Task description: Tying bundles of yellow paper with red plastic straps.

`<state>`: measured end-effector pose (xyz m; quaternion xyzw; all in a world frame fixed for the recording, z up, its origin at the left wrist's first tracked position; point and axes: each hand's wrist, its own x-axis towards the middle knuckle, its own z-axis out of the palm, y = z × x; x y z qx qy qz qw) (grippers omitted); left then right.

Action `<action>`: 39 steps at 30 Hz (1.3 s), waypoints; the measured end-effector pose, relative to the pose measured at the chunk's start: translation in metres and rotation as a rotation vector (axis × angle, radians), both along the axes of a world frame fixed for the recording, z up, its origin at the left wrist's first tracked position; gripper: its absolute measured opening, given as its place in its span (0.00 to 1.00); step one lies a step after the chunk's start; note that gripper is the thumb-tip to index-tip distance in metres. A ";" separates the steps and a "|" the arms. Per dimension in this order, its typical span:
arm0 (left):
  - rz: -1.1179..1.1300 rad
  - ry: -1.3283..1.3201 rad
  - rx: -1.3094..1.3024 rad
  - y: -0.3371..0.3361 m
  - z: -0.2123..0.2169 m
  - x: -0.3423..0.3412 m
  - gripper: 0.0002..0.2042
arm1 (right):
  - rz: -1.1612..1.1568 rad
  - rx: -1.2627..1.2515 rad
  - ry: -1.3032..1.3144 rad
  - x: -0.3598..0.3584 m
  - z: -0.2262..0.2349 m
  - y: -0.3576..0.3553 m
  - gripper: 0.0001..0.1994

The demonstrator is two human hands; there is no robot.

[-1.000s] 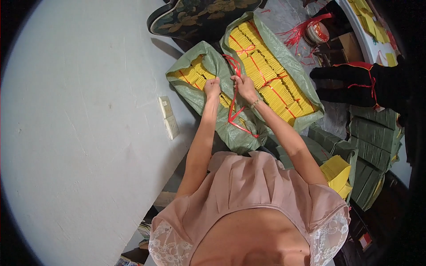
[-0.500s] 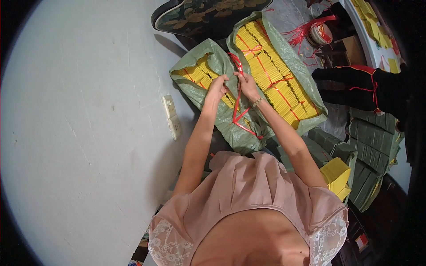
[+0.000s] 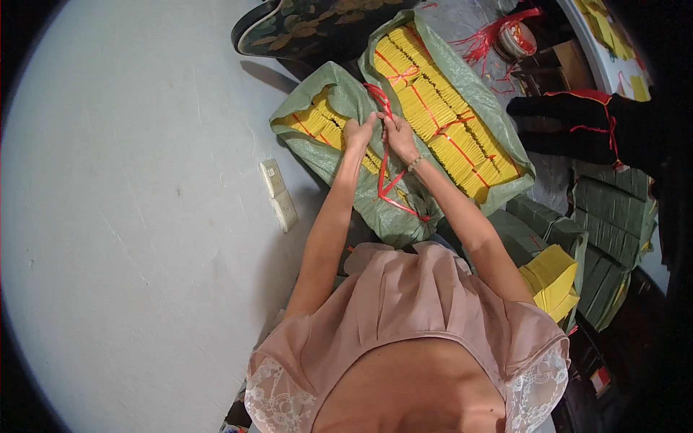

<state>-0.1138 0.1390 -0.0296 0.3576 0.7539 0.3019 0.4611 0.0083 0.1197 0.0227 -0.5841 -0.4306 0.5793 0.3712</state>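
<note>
White wall to our left, green woven sacks (image 3: pixel 339 155) of yellow paper bundles (image 3: pixel 440 108) straight ahead.
Our left hand (image 3: pixel 359 134) and right hand (image 3: pixel 396 133) sit side by side, both pinched on the red string (image 3: pixel 384 177) between the two sacks; its long run trails back from the fingers toward us, equally near either hand.

Free room: bare white wall (image 3: pixel 130 216) to the left, broken only by a wall switch (image 3: pixel 278 195). Obstacles: two green woven sacks (image 3: pixel 339 162) of yellow paper bundles (image 3: pixel 440 115) lying side by side ahead; red string (image 3: pixel 386 166) hanging between them; dark patterned object (image 3: pixel 317 25) beyond; black bag (image 3: pixel 585 126) and stacked green packs (image 3: pixel 613 224) crowding the right.
</note>
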 end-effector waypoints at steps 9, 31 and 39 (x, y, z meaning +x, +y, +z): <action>-0.047 0.040 0.167 -0.022 0.022 0.013 0.22 | -0.073 0.030 0.079 0.013 -0.015 -0.004 0.13; 0.346 -1.195 -0.176 -0.020 0.034 0.008 0.14 | -0.097 0.019 0.074 0.016 -0.013 -0.003 0.14; 0.228 -1.243 -0.227 -0.017 0.032 0.003 0.14 | -0.092 0.011 0.054 0.017 -0.008 -0.004 0.14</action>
